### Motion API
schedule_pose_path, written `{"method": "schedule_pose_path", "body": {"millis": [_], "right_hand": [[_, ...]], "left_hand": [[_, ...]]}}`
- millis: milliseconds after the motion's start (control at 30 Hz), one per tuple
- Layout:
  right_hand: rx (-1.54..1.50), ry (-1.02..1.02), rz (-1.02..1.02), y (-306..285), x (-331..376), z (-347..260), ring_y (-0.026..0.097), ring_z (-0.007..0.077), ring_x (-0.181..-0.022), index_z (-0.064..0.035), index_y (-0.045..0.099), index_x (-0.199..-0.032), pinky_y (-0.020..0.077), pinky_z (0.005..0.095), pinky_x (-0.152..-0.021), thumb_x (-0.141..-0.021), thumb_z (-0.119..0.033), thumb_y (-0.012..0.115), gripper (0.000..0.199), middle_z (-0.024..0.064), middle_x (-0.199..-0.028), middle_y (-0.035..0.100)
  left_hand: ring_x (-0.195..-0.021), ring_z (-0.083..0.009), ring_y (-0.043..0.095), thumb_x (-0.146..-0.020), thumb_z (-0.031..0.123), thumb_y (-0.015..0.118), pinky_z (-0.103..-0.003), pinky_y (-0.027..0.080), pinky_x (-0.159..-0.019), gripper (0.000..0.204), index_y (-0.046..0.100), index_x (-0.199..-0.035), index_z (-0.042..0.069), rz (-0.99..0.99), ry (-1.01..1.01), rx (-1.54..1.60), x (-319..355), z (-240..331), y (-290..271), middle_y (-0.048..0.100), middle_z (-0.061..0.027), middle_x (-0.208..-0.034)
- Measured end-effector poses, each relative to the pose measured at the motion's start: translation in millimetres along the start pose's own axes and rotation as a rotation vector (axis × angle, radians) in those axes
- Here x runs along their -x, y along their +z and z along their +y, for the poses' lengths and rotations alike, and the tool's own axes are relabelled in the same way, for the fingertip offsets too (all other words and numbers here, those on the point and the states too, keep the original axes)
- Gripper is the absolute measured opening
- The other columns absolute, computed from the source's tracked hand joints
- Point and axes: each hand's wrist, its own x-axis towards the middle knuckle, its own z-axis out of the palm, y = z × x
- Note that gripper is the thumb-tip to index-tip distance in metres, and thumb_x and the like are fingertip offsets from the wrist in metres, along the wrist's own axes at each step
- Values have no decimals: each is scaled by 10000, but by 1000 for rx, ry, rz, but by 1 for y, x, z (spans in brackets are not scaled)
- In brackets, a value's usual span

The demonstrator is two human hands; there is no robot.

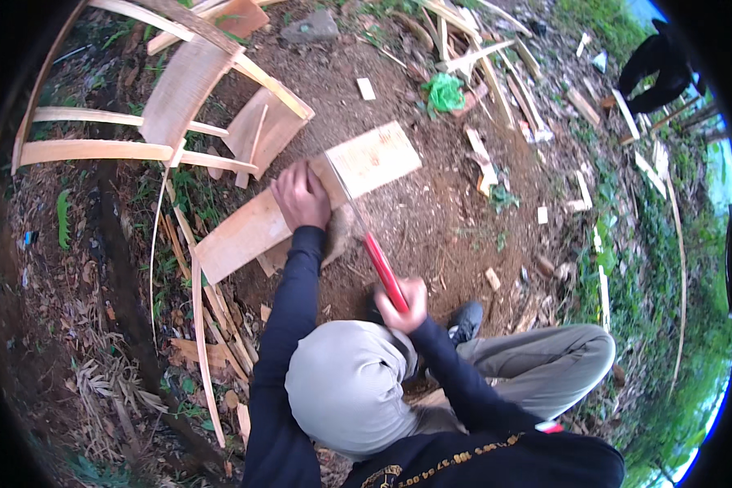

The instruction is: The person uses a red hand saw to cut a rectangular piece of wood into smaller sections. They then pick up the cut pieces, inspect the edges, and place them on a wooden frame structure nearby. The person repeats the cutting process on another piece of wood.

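Observation:
A flat wooden board (244, 233) lies slantwise in front of me, on top of a piece of wood that is mostly hidden beneath it. My left hand (302, 195) grips the board near its middle, with the fingers at its far edge. My right hand (407, 305) is closed round the red handle of a saw (385, 268). The thin blade is seen nearly edge-on and runs across the board, just right of my left hand. Past the blade, the board's right part (376, 159) is paler and carries faint marks.
A wooden frame of slats and panels (183, 85) stands at the upper left. Scrap wood (480, 69) is heaped at the far side, near a green plastic bag (445, 93). Small offcuts (366, 89) are scattered over the dirt. Another person in dark clothes (655, 73) is at the upper right.

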Motion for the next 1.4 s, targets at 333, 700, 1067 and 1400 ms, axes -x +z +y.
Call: {"method": "schedule_pose_path", "body": {"millis": [333,700,1067,1400], "right_hand": [[-39,80,21,0,16,-5,500,99,-439,-42,558,-640,410,312,-470,-785,-71,649,173,76,-496,454],[-76,29,57,-3,21,-4,428,104,-425,-51,526,-631,364,309,-446,-787,-57,627,186,34,-499,437],[-156,111,146,-39,-16,-9,466,113,-430,-40,534,-703,383,315,-466,-825,-51,642,163,19,-522,459],[-196,103,47,-21,-26,-9,450,131,-422,-36,518,-670,377,326,-463,-810,-72,652,198,38,-513,433]], "left_hand": [[-1159,-303,612,-962,192,560,-490,350,-1114,281,701,-1152,40,29,4,-36,-1,-1,-2,703,-128,-1146],[-1174,-282,595,-963,200,550,-518,340,-1127,281,712,-1146,62,-2,-18,-5,3,6,1,691,-115,-1178],[-1221,-311,593,-994,181,510,-498,343,-1134,338,678,-1260,58,-15,-12,54,1,5,0,674,-128,-1269],[-1242,-329,569,-998,200,512,-468,346,-1133,365,644,-1292,29,-19,56,-40,1,8,-1,647,-153,-1296]]}}
